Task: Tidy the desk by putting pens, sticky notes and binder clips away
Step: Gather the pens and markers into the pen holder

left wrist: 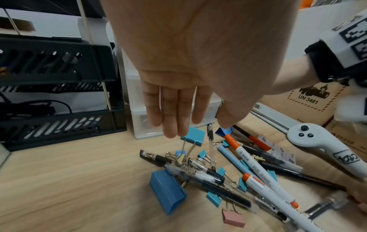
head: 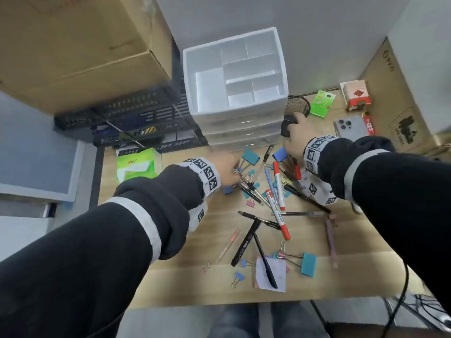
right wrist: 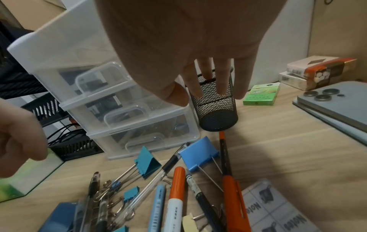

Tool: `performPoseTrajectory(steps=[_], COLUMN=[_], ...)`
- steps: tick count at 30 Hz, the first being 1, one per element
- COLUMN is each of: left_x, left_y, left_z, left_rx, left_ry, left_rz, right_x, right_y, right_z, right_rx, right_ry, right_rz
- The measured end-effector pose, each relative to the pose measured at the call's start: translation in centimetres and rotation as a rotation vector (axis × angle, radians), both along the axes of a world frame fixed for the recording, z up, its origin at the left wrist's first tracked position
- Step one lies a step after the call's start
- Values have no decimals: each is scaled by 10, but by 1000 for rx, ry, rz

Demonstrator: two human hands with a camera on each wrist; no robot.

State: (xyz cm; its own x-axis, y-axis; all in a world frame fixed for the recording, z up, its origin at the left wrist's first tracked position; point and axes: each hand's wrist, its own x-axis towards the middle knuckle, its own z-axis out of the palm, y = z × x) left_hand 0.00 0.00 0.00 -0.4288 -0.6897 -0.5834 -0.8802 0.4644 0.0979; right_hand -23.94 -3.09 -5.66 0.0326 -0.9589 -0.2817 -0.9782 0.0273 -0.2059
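Pens, markers and binder clips lie piled mid-desk: an orange-capped marker [head: 278, 189] [left wrist: 244, 155] [right wrist: 176, 188], a large blue clip [left wrist: 166, 191] and a teal clip [head: 308, 264]. A sticky pad [head: 271, 274] sits under a black pen near the front, and a "Notes" pad [right wrist: 278, 208] lies by my right wrist. My left hand [head: 227, 167] [left wrist: 174, 122] hovers over the pile's left edge, fingers straight, holding nothing. My right hand [head: 294, 140] [right wrist: 193, 84] is stretched out to a black mesh pen cup [head: 297, 106] [right wrist: 218, 109]; its straight fingers lie across the cup's side.
A white drawer organiser [head: 244, 123] [right wrist: 119, 109] with open top compartments stands behind the pile. A black tray rack [head: 134, 118] and green tissue pack [head: 136, 164] sit left. A phone [head: 351, 128], green box [head: 322, 103] and red-white box [head: 356, 93] lie right. Cardboard boxes flank the desk.
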Motion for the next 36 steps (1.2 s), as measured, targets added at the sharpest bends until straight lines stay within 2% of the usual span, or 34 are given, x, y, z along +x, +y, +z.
performPoseTrajectory(steps=[3,14,21,28,33,36], left_x=[-1,-3,-8,-15,-10,-6], left_y=[-5,-8,-11,-6,0,12], left_z=[-8,-9,16,43,41,40], left_rx=[29,55,11,-28,18,78], left_ry=[-23,-57,-61,1,75,147], left_rz=[10,3,-8,88,185,256], right_x=[-1,-3,-9,2,23,43], right_y=[-3,-6,2,28,45,52], right_z=[-3,0,39,79,94,96], right_rx=[56,39,58,106,151,218], right_ry=[-20,-20,39,133,31,-118], right_rz=[-26,-49,-90,-25,61,101])
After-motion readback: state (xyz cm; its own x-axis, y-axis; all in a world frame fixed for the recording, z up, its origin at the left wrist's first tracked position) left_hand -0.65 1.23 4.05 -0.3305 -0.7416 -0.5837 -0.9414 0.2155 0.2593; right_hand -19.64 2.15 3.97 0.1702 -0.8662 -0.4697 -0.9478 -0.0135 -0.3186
